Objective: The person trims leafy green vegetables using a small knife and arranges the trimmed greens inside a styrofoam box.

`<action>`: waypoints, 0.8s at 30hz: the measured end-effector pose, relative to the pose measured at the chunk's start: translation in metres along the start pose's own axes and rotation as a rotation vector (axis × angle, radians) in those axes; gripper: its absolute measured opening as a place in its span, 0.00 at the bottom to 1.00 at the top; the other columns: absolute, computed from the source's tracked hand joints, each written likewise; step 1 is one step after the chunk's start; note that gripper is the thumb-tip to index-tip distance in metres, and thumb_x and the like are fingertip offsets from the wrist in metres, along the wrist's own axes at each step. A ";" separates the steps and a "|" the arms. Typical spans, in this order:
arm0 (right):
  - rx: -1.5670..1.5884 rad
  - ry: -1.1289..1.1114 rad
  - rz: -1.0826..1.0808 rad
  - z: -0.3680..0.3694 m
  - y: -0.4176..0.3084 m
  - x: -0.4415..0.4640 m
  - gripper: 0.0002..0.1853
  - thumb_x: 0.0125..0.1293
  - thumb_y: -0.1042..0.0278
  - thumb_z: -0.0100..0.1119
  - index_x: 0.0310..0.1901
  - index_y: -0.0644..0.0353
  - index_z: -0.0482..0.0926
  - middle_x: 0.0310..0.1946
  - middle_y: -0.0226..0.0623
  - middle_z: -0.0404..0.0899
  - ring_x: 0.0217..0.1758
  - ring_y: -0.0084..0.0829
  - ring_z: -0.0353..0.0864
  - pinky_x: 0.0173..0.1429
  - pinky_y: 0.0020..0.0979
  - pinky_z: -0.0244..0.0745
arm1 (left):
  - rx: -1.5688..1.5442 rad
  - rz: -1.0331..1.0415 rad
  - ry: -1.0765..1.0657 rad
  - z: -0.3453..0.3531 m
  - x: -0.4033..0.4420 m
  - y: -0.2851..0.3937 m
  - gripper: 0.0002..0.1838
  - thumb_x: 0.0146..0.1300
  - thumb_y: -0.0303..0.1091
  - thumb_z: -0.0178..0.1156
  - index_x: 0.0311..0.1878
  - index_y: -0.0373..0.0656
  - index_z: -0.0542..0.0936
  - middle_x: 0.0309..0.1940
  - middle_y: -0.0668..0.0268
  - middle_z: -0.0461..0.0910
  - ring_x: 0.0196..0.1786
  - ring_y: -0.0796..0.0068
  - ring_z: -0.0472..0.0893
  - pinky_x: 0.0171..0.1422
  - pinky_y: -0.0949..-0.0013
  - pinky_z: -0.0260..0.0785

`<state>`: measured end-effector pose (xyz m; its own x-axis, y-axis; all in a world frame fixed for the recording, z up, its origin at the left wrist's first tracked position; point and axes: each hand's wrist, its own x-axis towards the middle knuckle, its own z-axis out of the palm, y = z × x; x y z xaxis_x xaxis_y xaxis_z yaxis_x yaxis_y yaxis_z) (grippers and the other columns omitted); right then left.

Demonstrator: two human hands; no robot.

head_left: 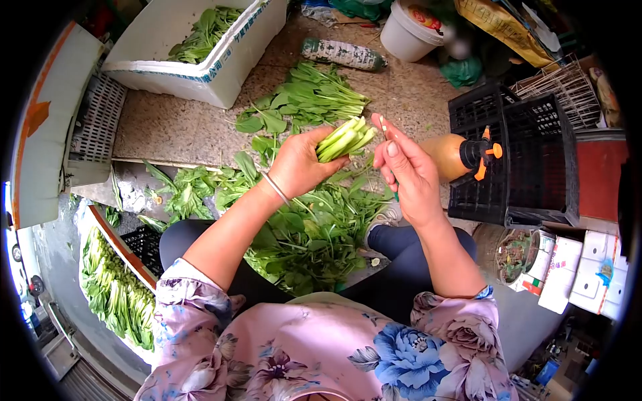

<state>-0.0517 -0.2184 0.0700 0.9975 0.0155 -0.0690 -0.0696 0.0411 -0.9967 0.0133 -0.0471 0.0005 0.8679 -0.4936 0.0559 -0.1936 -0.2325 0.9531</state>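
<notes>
My left hand (pixel 299 162) is closed around a bunch of leafy greens (pixel 346 139), its pale cut stem ends pointing right. Just to the right, my right hand (pixel 411 167) is closed, thumb against fingers, near those ends. A small pale bit shows by its fingertips, and a green end pokes out below the palm; what it grips is mostly hidden. Beyond my hands, another bunch of greens (pixel 321 93) lies on the stone slab (pixel 160 137). Under my hands, a loose heap of greens (pixel 314 234) spreads between my legs.
A white foam box (pixel 221 73) with greens stands upper left. A wrapped roll (pixel 344 53) and a white bucket (pixel 408 33) sit at the back. An orange spray bottle (pixel 447 155) and black crates (pixel 515 160) stand right. Lower left holds packed greens (pixel 117 287).
</notes>
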 end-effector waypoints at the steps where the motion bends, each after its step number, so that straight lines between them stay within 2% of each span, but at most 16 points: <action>1: -0.006 -0.012 0.014 0.001 0.001 0.000 0.22 0.67 0.62 0.50 0.60 0.62 0.66 0.29 0.24 0.70 0.29 0.13 0.65 0.32 0.15 0.60 | 0.005 -0.001 -0.004 -0.002 0.001 0.001 0.14 0.49 0.36 0.65 0.39 0.43 0.77 0.26 0.59 0.79 0.29 0.63 0.79 0.38 0.67 0.70; 3: -0.011 -0.020 0.033 0.001 0.001 0.000 0.23 0.67 0.62 0.51 0.61 0.62 0.66 0.29 0.24 0.70 0.30 0.13 0.65 0.33 0.15 0.61 | -0.015 -0.022 -0.018 -0.004 0.001 0.002 0.16 0.51 0.28 0.66 0.44 0.39 0.76 0.32 0.69 0.80 0.33 0.84 0.75 0.40 0.75 0.70; 4: 0.011 -0.035 0.058 0.000 0.001 -0.001 0.23 0.66 0.63 0.52 0.61 0.62 0.66 0.29 0.24 0.70 0.30 0.13 0.66 0.34 0.15 0.62 | -0.016 -0.024 -0.021 -0.005 0.001 0.003 0.16 0.51 0.28 0.66 0.44 0.39 0.76 0.32 0.69 0.80 0.33 0.84 0.75 0.40 0.75 0.70; 6: 0.033 -0.046 0.089 -0.001 -0.001 -0.001 0.23 0.66 0.64 0.53 0.61 0.62 0.66 0.29 0.23 0.70 0.31 0.13 0.67 0.35 0.15 0.62 | 0.174 0.035 0.063 -0.008 0.001 0.007 0.15 0.48 0.35 0.66 0.40 0.45 0.77 0.29 0.57 0.79 0.33 0.57 0.79 0.38 0.64 0.71; 7: 0.033 -0.048 0.116 -0.002 -0.002 -0.001 0.23 0.65 0.64 0.53 0.60 0.62 0.66 0.31 0.24 0.72 0.31 0.13 0.67 0.36 0.15 0.63 | 0.230 0.012 0.065 -0.009 0.000 0.009 0.16 0.48 0.35 0.66 0.41 0.46 0.77 0.31 0.57 0.79 0.34 0.56 0.79 0.37 0.62 0.71; 9: 0.035 -0.046 0.144 -0.005 0.000 -0.001 0.22 0.65 0.65 0.53 0.60 0.62 0.67 0.33 0.24 0.73 0.31 0.14 0.67 0.37 0.16 0.63 | 0.273 0.029 0.079 -0.011 0.000 0.011 0.16 0.48 0.35 0.65 0.41 0.46 0.76 0.31 0.57 0.79 0.34 0.56 0.79 0.36 0.62 0.71; 11: 0.133 -0.095 0.216 -0.010 0.002 -0.001 0.21 0.65 0.66 0.53 0.58 0.62 0.69 0.39 0.28 0.75 0.31 0.14 0.67 0.38 0.17 0.65 | 0.290 0.060 0.101 -0.012 -0.001 0.008 0.16 0.49 0.36 0.66 0.42 0.46 0.76 0.30 0.58 0.79 0.33 0.57 0.79 0.36 0.63 0.70; 14: 0.105 -0.066 0.128 -0.009 0.003 -0.002 0.19 0.65 0.66 0.53 0.57 0.62 0.70 0.38 0.28 0.76 0.29 0.13 0.65 0.35 0.16 0.64 | 0.167 -0.017 0.001 -0.017 -0.002 0.012 0.16 0.49 0.36 0.66 0.41 0.45 0.76 0.28 0.57 0.79 0.31 0.58 0.78 0.37 0.65 0.70; 15: 0.095 -0.056 0.098 -0.010 0.002 -0.002 0.19 0.65 0.66 0.53 0.56 0.62 0.71 0.38 0.28 0.76 0.28 0.12 0.64 0.34 0.16 0.64 | 0.159 -0.020 -0.038 -0.018 -0.002 0.010 0.16 0.49 0.33 0.67 0.42 0.43 0.76 0.29 0.60 0.79 0.31 0.67 0.79 0.38 0.68 0.69; 16: 0.044 -0.014 0.095 -0.011 0.002 -0.002 0.18 0.65 0.66 0.53 0.56 0.62 0.71 0.33 0.25 0.74 0.27 0.12 0.63 0.31 0.16 0.62 | 0.162 -0.018 -0.042 -0.017 -0.002 0.008 0.16 0.49 0.33 0.67 0.42 0.43 0.76 0.29 0.60 0.79 0.31 0.67 0.79 0.38 0.68 0.69; 18: -0.002 0.034 0.093 -0.016 0.002 -0.001 0.18 0.65 0.66 0.53 0.55 0.62 0.72 0.29 0.22 0.73 0.26 0.11 0.61 0.29 0.15 0.60 | -0.133 0.003 -0.157 -0.015 -0.004 0.005 0.16 0.51 0.28 0.66 0.44 0.41 0.76 0.32 0.67 0.80 0.34 0.77 0.79 0.41 0.71 0.70; 19: 0.019 0.027 0.111 -0.021 0.002 -0.001 0.18 0.65 0.66 0.53 0.55 0.62 0.72 0.25 0.20 0.70 0.24 0.10 0.60 0.27 0.15 0.58 | -0.129 0.002 -0.161 -0.015 -0.005 0.007 0.16 0.51 0.28 0.66 0.44 0.41 0.76 0.32 0.67 0.80 0.34 0.77 0.79 0.41 0.71 0.70; 21: 0.054 0.076 0.085 -0.019 -0.002 -0.001 0.18 0.66 0.66 0.53 0.56 0.60 0.72 0.19 0.16 0.63 0.21 0.10 0.57 0.25 0.16 0.55 | -0.346 -0.071 -0.170 -0.016 -0.006 0.014 0.16 0.51 0.26 0.66 0.45 0.39 0.76 0.36 0.70 0.80 0.40 0.83 0.76 0.47 0.76 0.70; 22: 0.057 0.072 0.082 -0.018 -0.004 -0.001 0.18 0.66 0.66 0.53 0.56 0.60 0.72 0.19 0.16 0.63 0.21 0.10 0.57 0.25 0.16 0.55 | -0.340 -0.070 -0.166 -0.018 -0.007 0.016 0.16 0.51 0.26 0.66 0.45 0.39 0.76 0.36 0.70 0.80 0.40 0.83 0.76 0.47 0.76 0.70; 24: -0.241 0.106 -0.087 -0.019 -0.007 -0.002 0.21 0.67 0.65 0.50 0.60 0.62 0.66 0.20 0.17 0.59 0.21 0.10 0.54 0.24 0.15 0.50 | -0.481 -0.149 -0.289 -0.025 -0.007 0.020 0.17 0.51 0.26 0.66 0.44 0.38 0.76 0.35 0.68 0.80 0.39 0.80 0.77 0.47 0.74 0.71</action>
<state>-0.0530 -0.2377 0.0761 0.9962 -0.0833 0.0261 0.0088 -0.2018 -0.9794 0.0144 -0.0272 0.0264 0.6964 -0.7095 -0.1084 0.2095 0.0565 0.9762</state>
